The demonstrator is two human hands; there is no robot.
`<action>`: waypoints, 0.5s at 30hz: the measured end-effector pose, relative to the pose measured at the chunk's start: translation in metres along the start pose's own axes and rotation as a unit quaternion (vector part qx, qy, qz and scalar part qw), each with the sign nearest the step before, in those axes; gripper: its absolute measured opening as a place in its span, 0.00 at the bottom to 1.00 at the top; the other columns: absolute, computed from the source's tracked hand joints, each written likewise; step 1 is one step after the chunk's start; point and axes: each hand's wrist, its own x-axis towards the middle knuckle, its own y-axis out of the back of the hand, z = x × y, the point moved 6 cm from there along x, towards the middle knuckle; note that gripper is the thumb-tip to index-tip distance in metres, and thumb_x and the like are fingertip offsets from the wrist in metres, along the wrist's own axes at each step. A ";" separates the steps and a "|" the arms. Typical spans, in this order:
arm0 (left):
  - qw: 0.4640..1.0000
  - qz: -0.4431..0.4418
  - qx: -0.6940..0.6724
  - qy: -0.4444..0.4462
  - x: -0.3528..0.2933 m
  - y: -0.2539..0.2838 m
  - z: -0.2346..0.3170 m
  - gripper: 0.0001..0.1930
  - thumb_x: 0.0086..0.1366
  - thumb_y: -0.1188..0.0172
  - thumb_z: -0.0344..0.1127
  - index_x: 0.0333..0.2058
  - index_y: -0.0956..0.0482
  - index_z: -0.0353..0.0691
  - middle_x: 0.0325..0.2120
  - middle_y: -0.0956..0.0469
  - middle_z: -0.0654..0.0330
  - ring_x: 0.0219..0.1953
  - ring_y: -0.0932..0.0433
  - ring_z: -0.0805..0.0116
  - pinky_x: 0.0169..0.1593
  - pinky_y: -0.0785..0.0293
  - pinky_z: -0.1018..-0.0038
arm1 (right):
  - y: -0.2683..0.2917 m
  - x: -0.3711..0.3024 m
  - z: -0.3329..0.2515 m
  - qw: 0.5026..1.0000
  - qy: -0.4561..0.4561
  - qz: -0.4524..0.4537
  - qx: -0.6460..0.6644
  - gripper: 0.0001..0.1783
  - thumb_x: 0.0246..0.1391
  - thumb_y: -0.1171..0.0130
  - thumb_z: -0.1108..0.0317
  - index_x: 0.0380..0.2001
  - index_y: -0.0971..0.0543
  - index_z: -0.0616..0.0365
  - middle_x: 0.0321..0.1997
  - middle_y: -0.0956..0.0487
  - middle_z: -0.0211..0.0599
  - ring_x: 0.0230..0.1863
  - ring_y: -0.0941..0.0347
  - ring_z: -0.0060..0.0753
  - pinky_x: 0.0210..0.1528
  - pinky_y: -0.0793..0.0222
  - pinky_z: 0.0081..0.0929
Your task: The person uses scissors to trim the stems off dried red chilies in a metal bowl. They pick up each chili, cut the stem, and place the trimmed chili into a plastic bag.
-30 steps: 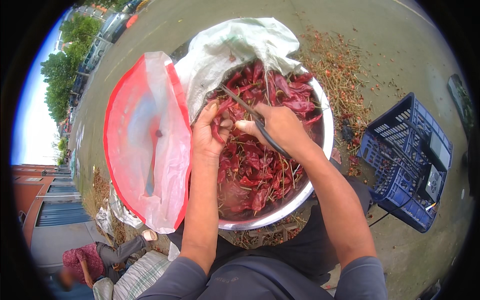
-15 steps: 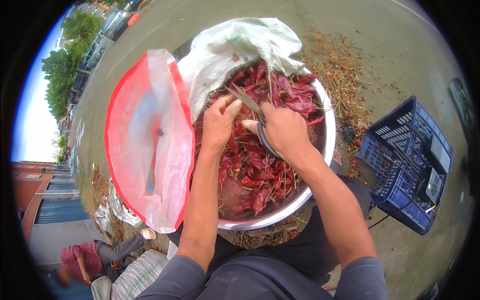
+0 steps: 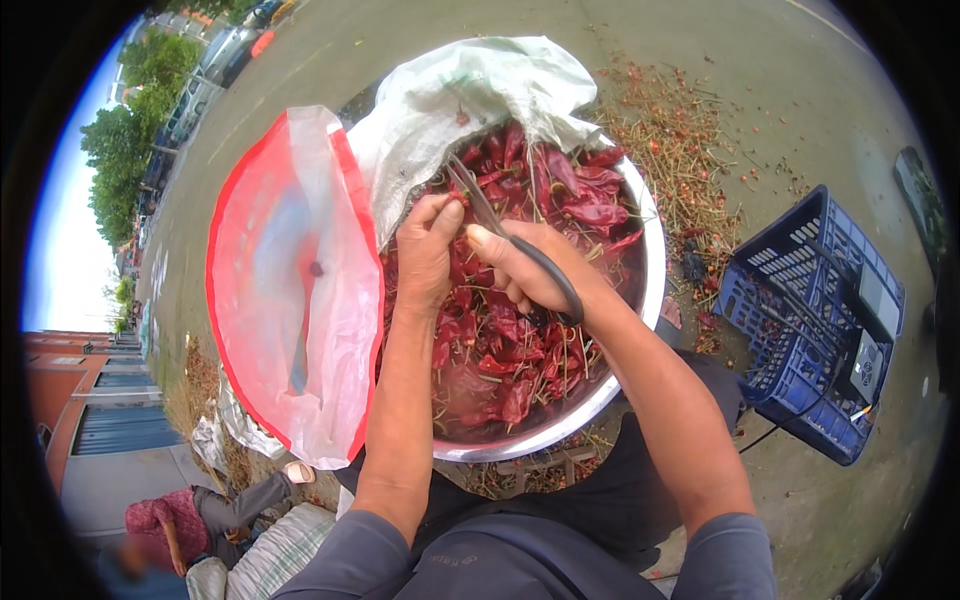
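Observation:
Over a wide metal basin (image 3: pixel 655 262) heaped with dried red chilies (image 3: pixel 515 345), both my hands are at work. My left hand (image 3: pixel 424 258) is closed in a pinch, with a small bit of dried red chili (image 3: pixel 457 196) showing at its fingertips. Scissors with black handles (image 3: pixel 545 262) are held in my right hand (image 3: pixel 530 275). Their blades point up and to the left, right beside the left fingertips, with the tips slightly apart. A white woven sack (image 3: pixel 480 85) drapes over the far rim, its mouth among the chilies.
Left of the basin stands a translucent plastic bag with red edges (image 3: pixel 290 290). Cut stems (image 3: pixel 685 150) litter the ground at the far right. A blue crate (image 3: pixel 790 350) stands right, holding small devices. At lower left, a person (image 3: pixel 190 520) bends beside a filled sack (image 3: pixel 280 550).
My right hand has turned, so the scissors point more steeply upward and their handle loop swings down to the right. The blades are closer together. My left hand has shifted slightly left.

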 end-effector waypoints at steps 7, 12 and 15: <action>0.983 -0.043 -0.177 0.026 0.000 -0.007 -0.006 0.08 0.72 0.41 0.38 0.40 0.24 0.39 0.29 0.20 0.62 0.25 0.23 0.76 0.27 0.24 0.78 | -0.021 0.004 0.015 0.958 0.012 -0.074 0.277 0.32 0.63 0.48 0.34 0.31 0.26 0.56 0.19 0.29 0.26 0.17 0.33 0.17 0.16 0.36 0.18; 0.982 -0.026 -0.175 0.069 -0.003 -0.006 -0.008 0.08 0.72 0.42 0.36 0.43 0.24 0.38 0.31 0.19 0.61 0.27 0.23 0.76 0.28 0.25 0.80 | 0.002 0.003 -0.012 0.990 0.114 0.026 0.077 0.33 0.59 0.41 0.35 0.31 0.23 0.61 0.21 0.26 0.33 0.22 0.28 0.25 0.25 0.31 0.25; 0.991 -0.027 -0.114 0.059 -0.005 0.009 -0.013 0.11 0.72 0.40 0.37 0.46 0.24 0.37 0.32 0.18 0.61 0.28 0.23 0.76 0.28 0.27 0.81 | 0.022 -0.002 -0.024 0.977 0.101 0.141 -0.126 0.38 0.51 0.35 0.31 0.35 0.21 0.64 0.24 0.22 0.42 0.29 0.22 0.38 0.34 0.28 0.35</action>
